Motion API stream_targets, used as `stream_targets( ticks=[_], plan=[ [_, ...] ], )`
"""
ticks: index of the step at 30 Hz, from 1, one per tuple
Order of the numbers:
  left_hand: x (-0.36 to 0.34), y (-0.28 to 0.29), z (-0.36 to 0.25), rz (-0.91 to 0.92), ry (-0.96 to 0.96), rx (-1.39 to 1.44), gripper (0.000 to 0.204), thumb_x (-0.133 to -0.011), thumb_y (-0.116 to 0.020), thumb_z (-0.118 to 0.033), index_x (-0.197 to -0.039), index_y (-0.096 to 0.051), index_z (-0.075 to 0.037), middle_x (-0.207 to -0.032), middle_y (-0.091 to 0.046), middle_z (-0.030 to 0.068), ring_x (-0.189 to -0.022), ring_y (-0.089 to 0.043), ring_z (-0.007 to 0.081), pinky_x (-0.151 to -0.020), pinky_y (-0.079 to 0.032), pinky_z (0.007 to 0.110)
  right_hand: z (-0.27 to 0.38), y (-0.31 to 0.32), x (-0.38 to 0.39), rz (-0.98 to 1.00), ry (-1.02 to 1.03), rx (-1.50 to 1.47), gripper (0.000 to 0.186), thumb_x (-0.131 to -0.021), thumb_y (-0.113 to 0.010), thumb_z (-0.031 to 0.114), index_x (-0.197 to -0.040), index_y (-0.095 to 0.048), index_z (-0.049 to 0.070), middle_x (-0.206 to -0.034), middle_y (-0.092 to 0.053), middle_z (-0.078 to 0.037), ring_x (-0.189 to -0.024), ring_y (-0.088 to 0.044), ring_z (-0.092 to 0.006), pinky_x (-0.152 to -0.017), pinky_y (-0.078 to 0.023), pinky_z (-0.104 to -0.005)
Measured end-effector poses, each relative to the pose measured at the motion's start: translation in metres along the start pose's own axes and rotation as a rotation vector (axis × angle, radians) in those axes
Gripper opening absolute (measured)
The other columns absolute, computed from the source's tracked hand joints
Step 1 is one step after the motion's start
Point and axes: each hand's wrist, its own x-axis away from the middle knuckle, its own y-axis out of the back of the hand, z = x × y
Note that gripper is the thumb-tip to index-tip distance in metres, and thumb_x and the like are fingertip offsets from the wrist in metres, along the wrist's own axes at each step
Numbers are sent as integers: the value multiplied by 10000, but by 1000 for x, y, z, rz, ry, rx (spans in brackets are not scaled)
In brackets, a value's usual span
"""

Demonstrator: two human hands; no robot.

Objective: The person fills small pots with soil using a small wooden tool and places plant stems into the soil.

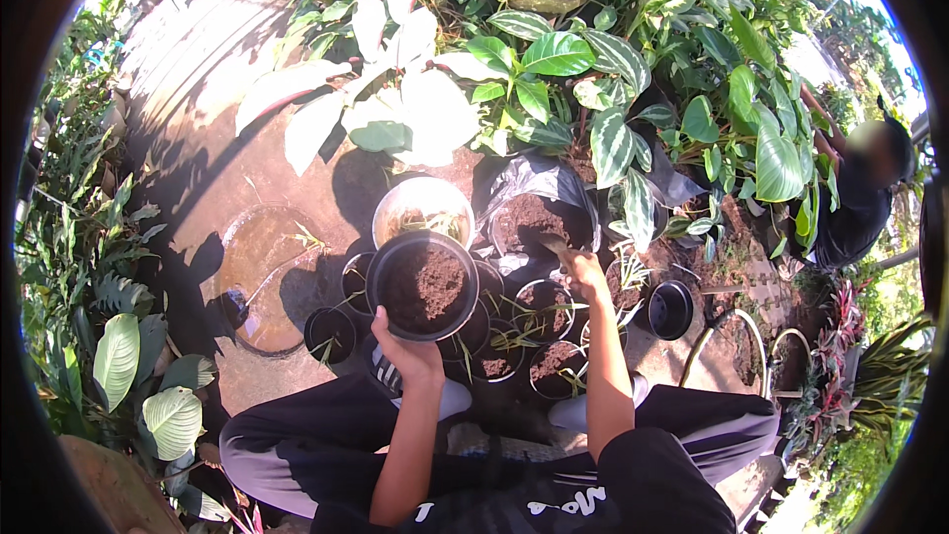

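My left hand [410,354] grips the lower rim of a round black plant pot [469,282], tilted so that the dark brown soil [425,282] inside shows. My right hand [585,272] is closed round a small trowel [556,243]. Its blade reaches into the soil [534,218] of an open black plastic bag [593,193], and the blade's tip is hard to make out. Behind the held pot stands a white bucket [400,200] with pale plant cuttings in it. Several small black pots with soil and thin seedlings [546,307] sit below and between my hands.
Another black pot [670,310] stands at the right, near a curved hose [697,351]. A round, wet-looking lid-like disc [267,287] lies on the ground at the left. Leafy plants [623,59] crowd the far side. A person in dark clothes [855,203] is at the far right.
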Motion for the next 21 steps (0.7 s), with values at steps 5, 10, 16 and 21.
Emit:
stream_targets(
  ticks=[5, 10, 16, 21],
  plan=[
    [0, 4, 2, -17, 26, -4, 564, -946, -500, -453, -1329, -496, -39, -1312, -560, 74, -1211, -526, 225, -1043, -385, 388, -22, 4, 23, 78, 43, -137, 289, -845, -518, 154, -1022, -632, -45, -684, -608, -92, -443, -514, -132, -362, -358, -253],
    [-3, -8, 10, -5, 48, -22, 575, -921, -522, -485, -1320, -512, -71, -1311, -566, 64, -1207, -537, 224, -1029, -414, 394, -43, 10, -41, -136, -9, -48, 100, -811, -546, 98, -802, -586, 7, -596, -544, -74, -394, -475, -156, -337, -341, -295],
    [-6, 2, -3, -25, -15, -19, 571, -919, -528, -487, -1308, -525, -69, -1305, -573, 61, -1207, -537, 217, -1032, -410, 387, -20, -16, -49, -133, 46, -118, 150, -838, -504, 87, -898, -628, 28, -589, -524, -59, -393, -437, -120, -335, -309, -279],
    [-4, -5, 0, -27, 4, -12, 577, -920, -527, -493, -1308, -523, -66, -1303, -573, 58, -1206, -537, 214, -1031, -411, 383, -6, -11, -59, -169, 35, -69, 264, -857, -497, 105, -1035, -665, 8, -612, -542, -72, -397, -427, -112, -336, -290, -262]
  ],
)
